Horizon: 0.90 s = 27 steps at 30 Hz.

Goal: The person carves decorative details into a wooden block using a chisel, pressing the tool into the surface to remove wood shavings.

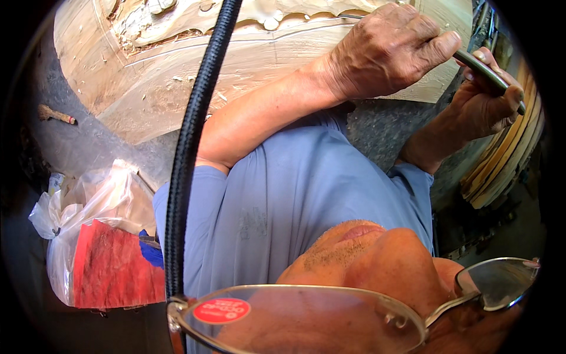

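Note:
A pale wooden panel (141, 76) with carved relief, pencil lines and loose chips fills the top. My left hand (389, 53), fingers curled, grips a carving tool over the panel's right part; a thin metal piece pokes out left of the knuckles above the carving. The tool's dark handle (483, 72) slants down to the right into my right hand (483, 100), closed round its end beyond the panel's edge. Where the tool's tip meets the wood is too small to tell.
A clear plastic bag (88, 183) and worn red sheet (112, 265) lie lower left, beside something blue (151, 251). A short wooden-handled object (57, 115) sits left. Curved boards (498, 159) are stacked at right. A black braided cord (194, 130) crosses the view; glasses (300, 286) fill the lower edge.

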{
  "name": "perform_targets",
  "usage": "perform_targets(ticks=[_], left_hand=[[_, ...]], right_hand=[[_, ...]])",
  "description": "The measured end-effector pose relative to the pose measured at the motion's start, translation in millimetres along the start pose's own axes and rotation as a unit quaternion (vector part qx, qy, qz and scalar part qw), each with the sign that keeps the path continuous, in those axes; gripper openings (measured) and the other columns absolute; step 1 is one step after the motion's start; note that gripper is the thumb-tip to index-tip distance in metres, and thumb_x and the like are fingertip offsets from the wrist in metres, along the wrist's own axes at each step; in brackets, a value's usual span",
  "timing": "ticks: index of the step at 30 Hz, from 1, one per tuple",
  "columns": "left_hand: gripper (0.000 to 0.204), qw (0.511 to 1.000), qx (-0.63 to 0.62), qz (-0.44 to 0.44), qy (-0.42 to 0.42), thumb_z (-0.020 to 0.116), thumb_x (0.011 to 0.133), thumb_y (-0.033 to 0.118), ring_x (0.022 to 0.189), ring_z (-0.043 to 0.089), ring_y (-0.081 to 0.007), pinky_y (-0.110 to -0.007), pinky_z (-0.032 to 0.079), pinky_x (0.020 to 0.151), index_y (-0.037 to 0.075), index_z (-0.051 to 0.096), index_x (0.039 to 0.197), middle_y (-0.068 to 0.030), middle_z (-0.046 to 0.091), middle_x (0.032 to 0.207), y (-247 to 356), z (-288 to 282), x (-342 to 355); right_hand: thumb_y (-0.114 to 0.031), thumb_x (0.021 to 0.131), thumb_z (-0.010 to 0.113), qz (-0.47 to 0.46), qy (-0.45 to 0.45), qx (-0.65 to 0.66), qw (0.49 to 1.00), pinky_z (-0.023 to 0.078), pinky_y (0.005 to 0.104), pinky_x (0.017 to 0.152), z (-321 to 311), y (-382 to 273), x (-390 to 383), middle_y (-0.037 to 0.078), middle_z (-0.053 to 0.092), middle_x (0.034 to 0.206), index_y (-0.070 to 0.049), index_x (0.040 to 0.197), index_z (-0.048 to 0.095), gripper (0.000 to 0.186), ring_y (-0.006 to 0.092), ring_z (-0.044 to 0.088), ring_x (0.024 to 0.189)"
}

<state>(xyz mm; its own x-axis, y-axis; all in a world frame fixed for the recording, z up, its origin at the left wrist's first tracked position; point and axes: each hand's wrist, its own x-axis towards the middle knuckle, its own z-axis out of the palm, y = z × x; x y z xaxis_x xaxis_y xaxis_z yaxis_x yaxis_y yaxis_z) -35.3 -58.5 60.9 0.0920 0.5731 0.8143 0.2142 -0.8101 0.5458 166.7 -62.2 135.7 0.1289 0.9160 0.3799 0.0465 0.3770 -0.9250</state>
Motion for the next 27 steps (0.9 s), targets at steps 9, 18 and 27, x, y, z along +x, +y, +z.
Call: perform_targets(ticks=[9, 18, 27], left_hand=[[0.035, 0.991, 0.098, -0.061, -0.067, 0.069, 0.088, -0.003, 0.075, 0.069, -0.0271, -0.038, 0.056, 0.068, -0.001, 0.070, 0.123, -0.0136, 0.070, 0.089, 22, -46, 21], [0.018, 0.987, 0.108, -0.050, -0.108, 0.079, 0.087, 0.010, 0.057, 0.066, -0.0258, -0.036, 0.050, 0.053, 0.005, 0.070, 0.102, -0.0097, 0.068, 0.071, -9, -76, 15], [0.011, 0.976, 0.162, 0.031, -0.144, 0.076, 0.085, 0.006, 0.055, 0.063, -0.0279, -0.036, 0.049, 0.053, 0.004, 0.071, 0.095, -0.0131, 0.064, 0.067, -8, -90, 7]], right_hand=[[-0.018, 0.100, 0.066, -0.179, -0.145, -0.130, 0.964, 0.062, 0.0301, 0.058, 19, -31, 26, 0.014, 0.070, 0.086, -0.001, 0.105, 0.069, 0.018, 0.0232, 0.074, 0.083], [-0.020, 0.099, 0.066, -0.382, -0.218, -0.377, 0.815, 0.058, 0.0295, 0.054, 106, -64, 34, 0.009, 0.066, 0.078, -0.006, 0.104, 0.066, 0.015, 0.0196, 0.069, 0.073], [-0.023, 0.099, 0.065, -0.439, -0.266, -0.443, 0.735, 0.054, 0.0290, 0.050, 139, -82, 26, 0.003, 0.061, 0.070, -0.010, 0.102, 0.062, 0.014, 0.0160, 0.064, 0.063]])
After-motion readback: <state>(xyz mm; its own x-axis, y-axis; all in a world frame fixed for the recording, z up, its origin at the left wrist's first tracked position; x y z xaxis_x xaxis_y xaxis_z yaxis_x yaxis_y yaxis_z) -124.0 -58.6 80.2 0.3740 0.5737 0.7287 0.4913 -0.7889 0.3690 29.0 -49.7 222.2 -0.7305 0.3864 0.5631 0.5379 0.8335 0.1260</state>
